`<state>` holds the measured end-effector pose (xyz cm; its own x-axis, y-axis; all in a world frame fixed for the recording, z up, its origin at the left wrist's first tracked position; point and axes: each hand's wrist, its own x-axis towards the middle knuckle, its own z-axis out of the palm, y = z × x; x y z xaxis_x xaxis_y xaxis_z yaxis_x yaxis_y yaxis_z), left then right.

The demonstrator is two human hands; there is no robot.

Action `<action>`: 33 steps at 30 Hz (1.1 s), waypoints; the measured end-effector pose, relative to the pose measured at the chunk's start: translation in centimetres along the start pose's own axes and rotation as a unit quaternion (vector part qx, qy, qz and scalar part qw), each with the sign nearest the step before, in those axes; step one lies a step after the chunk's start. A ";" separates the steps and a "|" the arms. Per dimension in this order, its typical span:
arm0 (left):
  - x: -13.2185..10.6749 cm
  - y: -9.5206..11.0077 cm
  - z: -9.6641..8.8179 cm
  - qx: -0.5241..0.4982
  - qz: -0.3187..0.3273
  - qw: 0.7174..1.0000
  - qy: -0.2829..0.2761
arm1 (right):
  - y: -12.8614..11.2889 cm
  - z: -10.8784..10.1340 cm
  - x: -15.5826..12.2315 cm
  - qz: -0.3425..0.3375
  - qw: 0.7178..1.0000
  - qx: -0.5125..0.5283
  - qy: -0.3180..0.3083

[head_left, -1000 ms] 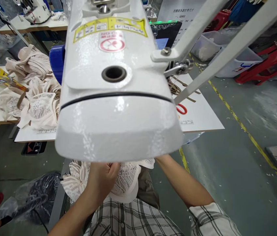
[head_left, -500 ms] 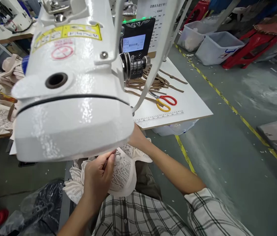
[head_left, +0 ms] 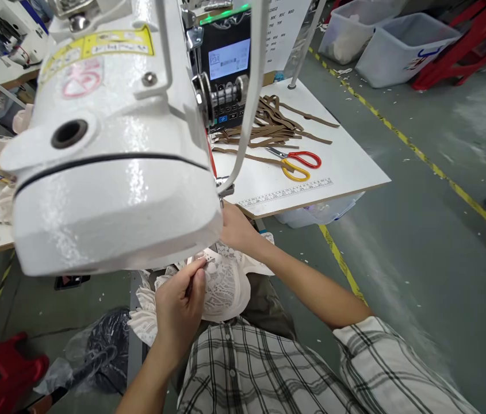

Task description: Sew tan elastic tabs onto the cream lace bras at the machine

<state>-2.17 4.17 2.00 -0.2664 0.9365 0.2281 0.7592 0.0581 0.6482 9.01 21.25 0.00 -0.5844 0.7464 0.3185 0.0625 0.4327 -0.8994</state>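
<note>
A white sewing machine head [head_left: 113, 213] fills the upper left of the view and covers the needle area. Below its front edge, a cream lace bra [head_left: 225, 287] hangs over my lap. My left hand [head_left: 180, 299] pinches the bra's upper edge between thumb and forefinger. My right hand [head_left: 237, 230] reaches under the machine head from the right, beside the bra; its fingers are hidden behind the machine, so what they touch cannot be seen.
On the white table [head_left: 355, 172] to the right lie brown straps [head_left: 277, 123], scissors [head_left: 297, 164] with red and yellow handles, and a printed ruler strip [head_left: 286, 192]. A control panel [head_left: 228, 63] stands behind. Plastic bins [head_left: 402, 52] and a red stool [head_left: 5, 368] are on the floor.
The camera view has shifted, so the machine appears further left and higher. My left hand still pinches the bra, and my right hand stays under the machine head, its wrist showing more.
</note>
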 end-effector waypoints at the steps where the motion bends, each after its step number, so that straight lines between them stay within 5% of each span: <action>1: -0.1 -0.2 0.0 0.004 0.006 1.000 0.002 | -0.1 0.0 0.0 0.004 1.000 -0.003 0.000; 19: -0.7 -1.7 0.0 0.047 -0.036 0.998 0.022 | -0.9 0.5 0.0 0.023 0.999 -0.017 0.016; 26: -1.6 -1.7 0.4 -0.001 0.025 1.000 -0.013 | -1.0 -0.7 -1.8 0.031 0.999 -0.001 -0.017; 33: -1.9 -0.2 1.1 0.161 0.127 0.969 0.136 | -1.0 -0.4 -2.3 0.040 0.999 -0.014 -0.019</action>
<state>-1.11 2.77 0.65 -0.1596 0.8117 0.5619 0.9552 -0.0167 0.2955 10.62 19.36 0.26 -0.6063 0.7598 0.2348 0.1316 0.3870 -0.9127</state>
